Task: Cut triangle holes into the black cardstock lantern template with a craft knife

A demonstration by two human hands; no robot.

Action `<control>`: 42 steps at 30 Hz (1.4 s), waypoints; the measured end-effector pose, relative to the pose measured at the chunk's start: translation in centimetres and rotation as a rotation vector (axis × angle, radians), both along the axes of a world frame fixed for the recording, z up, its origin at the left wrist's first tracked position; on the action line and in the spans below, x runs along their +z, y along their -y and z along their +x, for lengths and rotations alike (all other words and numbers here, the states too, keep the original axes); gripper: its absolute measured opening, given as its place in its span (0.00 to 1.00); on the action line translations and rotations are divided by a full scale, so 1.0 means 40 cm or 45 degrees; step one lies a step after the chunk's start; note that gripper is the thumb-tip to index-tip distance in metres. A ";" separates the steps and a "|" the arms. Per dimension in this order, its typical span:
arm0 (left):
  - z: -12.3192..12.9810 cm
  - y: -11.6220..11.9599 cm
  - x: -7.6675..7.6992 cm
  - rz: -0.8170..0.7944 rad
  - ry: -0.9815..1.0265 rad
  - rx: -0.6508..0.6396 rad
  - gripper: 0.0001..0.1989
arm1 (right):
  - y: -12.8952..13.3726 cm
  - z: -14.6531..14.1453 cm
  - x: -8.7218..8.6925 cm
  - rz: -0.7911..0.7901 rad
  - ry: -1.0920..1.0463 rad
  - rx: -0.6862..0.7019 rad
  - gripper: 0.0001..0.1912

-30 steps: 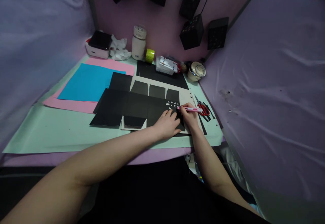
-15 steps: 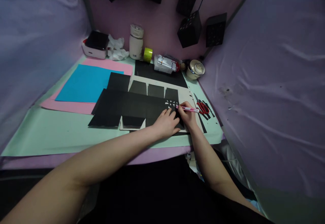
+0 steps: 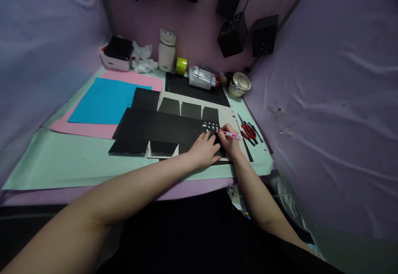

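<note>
A black sheet with flaps (image 3: 155,125) lies flat on a pale board (image 3: 226,116). Near its right end are several small cut-outs (image 3: 210,125) showing white. My left hand (image 3: 204,151) rests on the sheet just below them, palm down with fingers spread, holding nothing. My right hand (image 3: 229,140) is closed around a pink and white pen-like tool (image 3: 233,135), its tip at the right edge of the cut-outs. Whether the tip is a blade or a nib is too small to tell.
Red-handled scissors (image 3: 248,131) lie among black strips at the right. Blue paper (image 3: 99,102) overlaps pink paper (image 3: 83,129) on the left. Along the back stand a white bottle (image 3: 167,54), yellow tape (image 3: 181,66) and a lidded pot (image 3: 240,85). Black boxes (image 3: 233,35) hang above.
The rear end of the pen-like tool has tipped slightly down and to the left in my right hand. My left hand stays in place on the black sheet.
</note>
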State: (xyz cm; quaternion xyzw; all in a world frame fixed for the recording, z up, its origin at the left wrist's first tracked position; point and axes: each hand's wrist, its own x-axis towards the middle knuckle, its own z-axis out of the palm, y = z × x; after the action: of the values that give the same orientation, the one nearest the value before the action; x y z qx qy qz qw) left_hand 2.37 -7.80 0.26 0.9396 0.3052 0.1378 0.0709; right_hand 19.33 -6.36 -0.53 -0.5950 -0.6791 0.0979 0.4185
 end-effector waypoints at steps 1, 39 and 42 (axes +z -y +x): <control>0.000 0.000 0.000 0.003 0.002 0.000 0.20 | 0.001 0.000 0.001 -0.001 0.009 -0.001 0.07; 0.004 0.000 -0.002 0.019 -0.021 0.006 0.21 | 0.001 0.009 -0.010 0.013 -0.049 0.010 0.07; 0.005 0.000 -0.005 0.027 -0.017 0.016 0.21 | -0.001 0.010 -0.009 0.005 -0.092 -0.015 0.07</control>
State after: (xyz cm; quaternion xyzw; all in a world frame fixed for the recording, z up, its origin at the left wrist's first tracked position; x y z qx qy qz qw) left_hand 2.56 -7.79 0.06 0.9392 0.3102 0.1352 0.0580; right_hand 19.74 -6.33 -0.88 -0.5943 -0.6602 0.1153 0.4446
